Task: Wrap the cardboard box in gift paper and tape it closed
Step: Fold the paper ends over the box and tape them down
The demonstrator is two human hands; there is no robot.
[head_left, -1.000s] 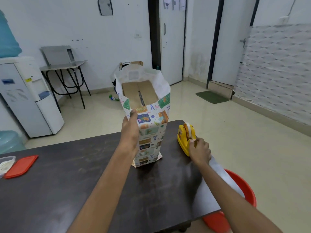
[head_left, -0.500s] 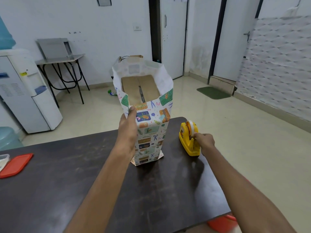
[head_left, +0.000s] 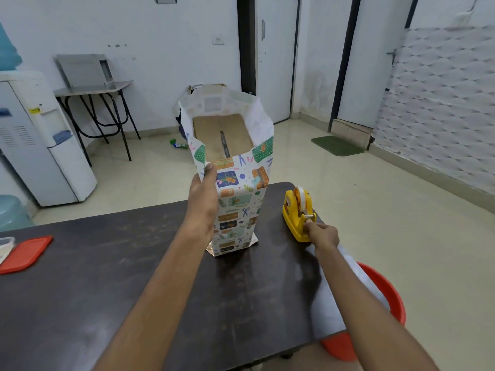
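Head view: left hand (head_left: pixel 203 194) grips paper (head_left: pixel 238 204) round upright box (head_left: pixel 222 135) (paper top open); right hand (head_left: pixel 322 234) pinches dispenser (head_left: pixel 296 212) front, on table (head_left: pixel 80 277)

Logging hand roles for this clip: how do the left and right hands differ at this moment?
The left hand is raised, gripping the side of the upright gift paper around the cardboard box; the right hand is low, near the table. The left hand wraps a broad surface; the right hand's fingers pinch at the yellow tape dispenser's cutter end. Both are bare.
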